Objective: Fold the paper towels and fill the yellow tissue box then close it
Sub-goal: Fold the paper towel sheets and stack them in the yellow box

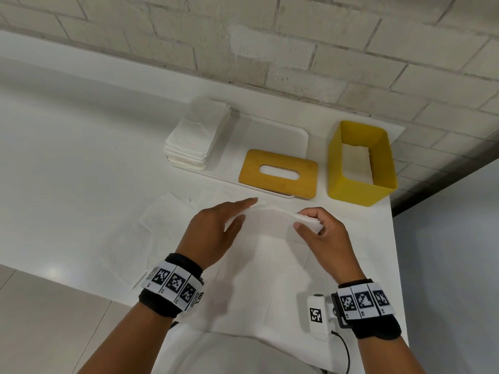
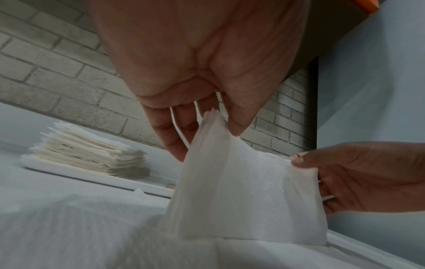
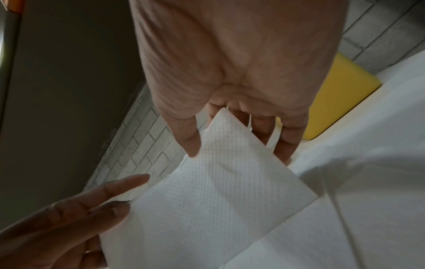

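Note:
I hold one folded white paper towel [image 1: 270, 218] just above the table between both hands. My left hand [image 1: 247, 210] pinches its left corner between the thumb and straight fingers, which the left wrist view shows clearly on the towel [image 2: 248, 191]. My right hand [image 1: 309, 224] pinches the right end with curled fingers, also seen on the towel [image 3: 207, 200] in the right wrist view. The yellow tissue box [image 1: 361, 168] stands uncovered at the back right with white paper inside. Its wooden slotted lid [image 1: 278, 182] lies flat to the left of it.
A stack of folded towels [image 1: 194, 139] sits on a white tray [image 1: 283, 130] by the brick wall. Unfolded sheets [image 1: 151, 233] lie flat on the white table under and left of my hands. The table's right edge [image 1: 394, 238] runs close to the box.

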`<state>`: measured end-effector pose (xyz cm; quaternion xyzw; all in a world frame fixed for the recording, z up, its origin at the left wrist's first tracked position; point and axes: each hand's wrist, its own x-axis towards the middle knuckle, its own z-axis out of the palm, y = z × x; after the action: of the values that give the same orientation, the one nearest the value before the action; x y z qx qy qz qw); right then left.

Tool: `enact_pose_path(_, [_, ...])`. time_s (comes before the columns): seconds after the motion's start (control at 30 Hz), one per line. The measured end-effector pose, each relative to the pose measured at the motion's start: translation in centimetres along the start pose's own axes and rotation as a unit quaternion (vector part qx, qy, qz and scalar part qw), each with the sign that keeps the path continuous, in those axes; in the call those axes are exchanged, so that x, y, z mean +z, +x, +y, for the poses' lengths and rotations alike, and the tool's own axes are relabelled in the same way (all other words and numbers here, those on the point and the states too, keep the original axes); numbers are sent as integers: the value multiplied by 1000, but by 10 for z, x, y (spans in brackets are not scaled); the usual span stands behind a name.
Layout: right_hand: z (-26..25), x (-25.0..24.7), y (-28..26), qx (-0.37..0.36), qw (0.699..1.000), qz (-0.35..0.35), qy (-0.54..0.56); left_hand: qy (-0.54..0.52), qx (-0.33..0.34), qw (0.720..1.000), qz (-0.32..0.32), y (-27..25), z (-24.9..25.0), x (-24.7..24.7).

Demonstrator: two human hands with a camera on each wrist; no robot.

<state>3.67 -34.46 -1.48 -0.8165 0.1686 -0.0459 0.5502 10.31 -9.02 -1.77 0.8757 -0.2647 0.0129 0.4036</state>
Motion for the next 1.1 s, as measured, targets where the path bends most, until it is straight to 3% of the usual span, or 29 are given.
enact_pose_path(0.23, [-6, 7, -2, -13, 999, 34, -21, 12, 21, 999, 27, -4, -7, 4])
enact_pose_path(0.53, [-7, 8, -4, -18, 1000, 24, -10, 30, -2, 999, 25, 0, -2, 0])
enact_pose_path(0.7, [-7, 2, -11, -12, 1000, -18, -9, 82, -16, 994, -67, 23, 19, -11])
enact_pose_path(0.9, [7, 4, -4, 7, 999, 31, -39, 238, 3, 950, -203, 64, 44, 8])
enact_pose_path(1.0, [9, 4, -1, 8, 999, 33, -41, 268, -10, 935, -232, 74, 46, 19])
enact_pose_path(1.1, [10, -1, 1, 13, 999, 50, 0, 201, -24, 956, -210, 73, 40, 16])
